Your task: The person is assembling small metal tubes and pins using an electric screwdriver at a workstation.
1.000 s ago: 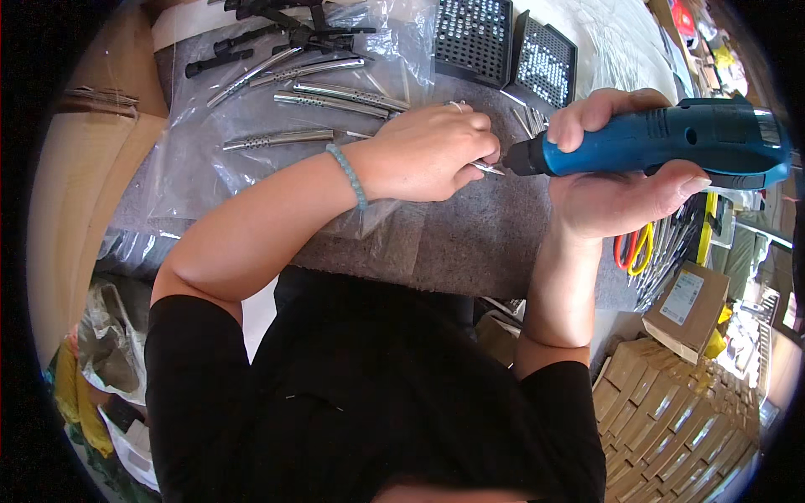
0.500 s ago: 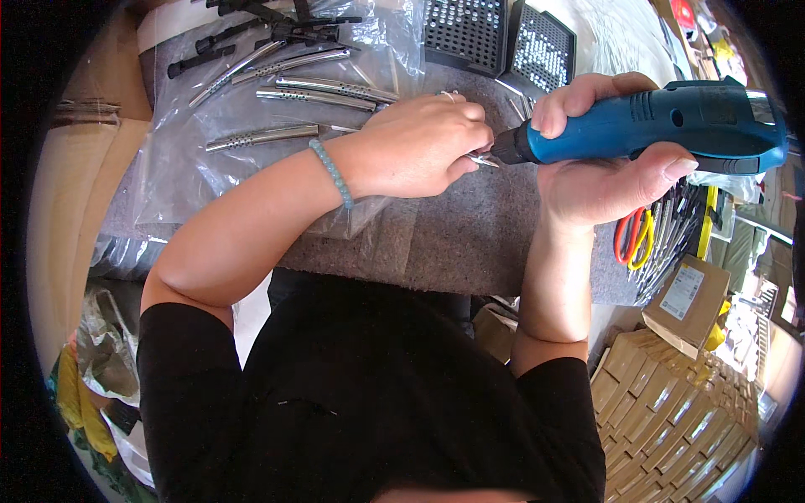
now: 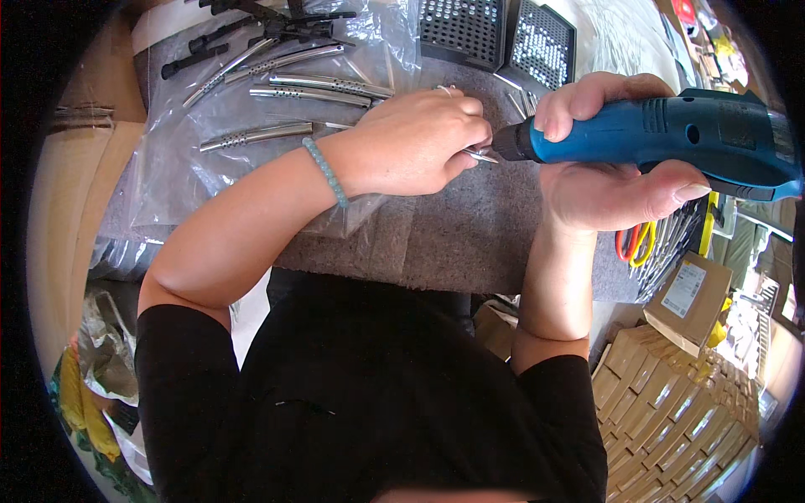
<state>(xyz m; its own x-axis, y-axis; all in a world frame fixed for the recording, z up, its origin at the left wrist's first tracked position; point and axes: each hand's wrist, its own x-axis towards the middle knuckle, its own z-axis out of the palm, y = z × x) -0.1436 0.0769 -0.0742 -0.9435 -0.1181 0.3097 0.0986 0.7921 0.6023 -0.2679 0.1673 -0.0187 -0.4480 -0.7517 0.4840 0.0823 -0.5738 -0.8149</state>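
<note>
My right hand (image 3: 599, 189) is wrapped round a blue cordless power screwdriver (image 3: 616, 132), its thumb stretched along the lower side. The tool lies nearly level, with its black nose pointing left at the fingertips of my left hand (image 3: 419, 142). Those fingers are closed in a pinch on a slim shiny metal piece (image 3: 482, 156), whose pointed end sticks out just below the nose. Most of that piece is hidden in the grip, and I cannot tell whether the tool touches it. Left of my left hand, several perforated metal tubes (image 3: 258, 137) lie on a clear plastic sheet (image 3: 172, 180).
Black clamp-like parts (image 3: 197, 63) lie at the far left. Two black perforated trays (image 3: 464, 32) with small shiny pieces stand at the back. Scissors with red and yellow handles (image 3: 642, 243) and slim metal tools lie right, above a cardboard box (image 3: 677, 306). Grey cloth (image 3: 470, 243) covers the table.
The rear end of the power screwdriver has dipped a little, and my right hand has turned slightly with it. My left hand keeps its pinch on the metal piece.
</note>
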